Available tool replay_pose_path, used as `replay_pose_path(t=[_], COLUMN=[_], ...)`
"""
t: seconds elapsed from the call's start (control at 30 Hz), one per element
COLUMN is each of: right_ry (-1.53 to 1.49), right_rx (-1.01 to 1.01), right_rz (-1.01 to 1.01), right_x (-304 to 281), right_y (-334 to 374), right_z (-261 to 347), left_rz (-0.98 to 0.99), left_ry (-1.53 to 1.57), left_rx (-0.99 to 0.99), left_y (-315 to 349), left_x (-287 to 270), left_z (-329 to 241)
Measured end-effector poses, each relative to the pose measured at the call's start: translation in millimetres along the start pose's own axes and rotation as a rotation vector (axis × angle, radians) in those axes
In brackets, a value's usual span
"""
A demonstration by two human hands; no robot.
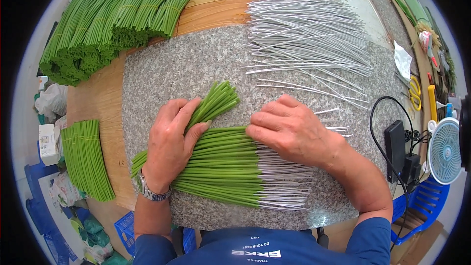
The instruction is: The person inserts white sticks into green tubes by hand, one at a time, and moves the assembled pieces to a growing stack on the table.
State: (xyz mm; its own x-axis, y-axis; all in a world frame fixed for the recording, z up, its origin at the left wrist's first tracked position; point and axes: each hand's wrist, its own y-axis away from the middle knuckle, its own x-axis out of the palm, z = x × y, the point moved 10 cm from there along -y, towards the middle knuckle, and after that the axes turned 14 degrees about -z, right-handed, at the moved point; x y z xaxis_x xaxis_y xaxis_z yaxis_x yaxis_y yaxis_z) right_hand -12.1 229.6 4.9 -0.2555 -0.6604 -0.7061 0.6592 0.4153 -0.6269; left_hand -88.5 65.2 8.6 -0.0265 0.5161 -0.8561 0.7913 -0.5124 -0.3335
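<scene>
My left hand (171,135), with a metal watch at its wrist, is closed round a bundle of short green tubes (218,99), thumb on the near side. Beneath and beside that hand lies a row of green tubes (221,167) with silver wires (284,181) sticking out of their right ends. My right hand (292,130) pinches at the right end of the uppermost tube in the row. A wire passes under its palm, its tip showing to the right; the fingers hide the exact grip. Beyond the right hand lies a large pile of loose silver wires (309,34).
Tied green bundles (113,24) are stacked at the far left, and another bundle (88,159) lies nearer. Yellow-handled scissors (415,93), a black power adapter (395,149) with cables and a small fan (444,151) stand at the right. The grey stone slab (167,64) supports the work.
</scene>
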Motion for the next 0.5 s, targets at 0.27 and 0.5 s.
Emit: replay_pose_path(t=[0.27,0.5], right_ry=[0.306,0.467], right_rx=[0.329,0.208], right_rz=[-0.157,-0.001], right_x=[-50,-35], right_y=[17,14], right_z=[-81,-78], left_rz=[-0.001,-0.018], left_ry=[0.018,0.020], left_rx=[0.005,0.024], left_y=[-1,0], left_x=[0,-1], left_z=[-1,-2])
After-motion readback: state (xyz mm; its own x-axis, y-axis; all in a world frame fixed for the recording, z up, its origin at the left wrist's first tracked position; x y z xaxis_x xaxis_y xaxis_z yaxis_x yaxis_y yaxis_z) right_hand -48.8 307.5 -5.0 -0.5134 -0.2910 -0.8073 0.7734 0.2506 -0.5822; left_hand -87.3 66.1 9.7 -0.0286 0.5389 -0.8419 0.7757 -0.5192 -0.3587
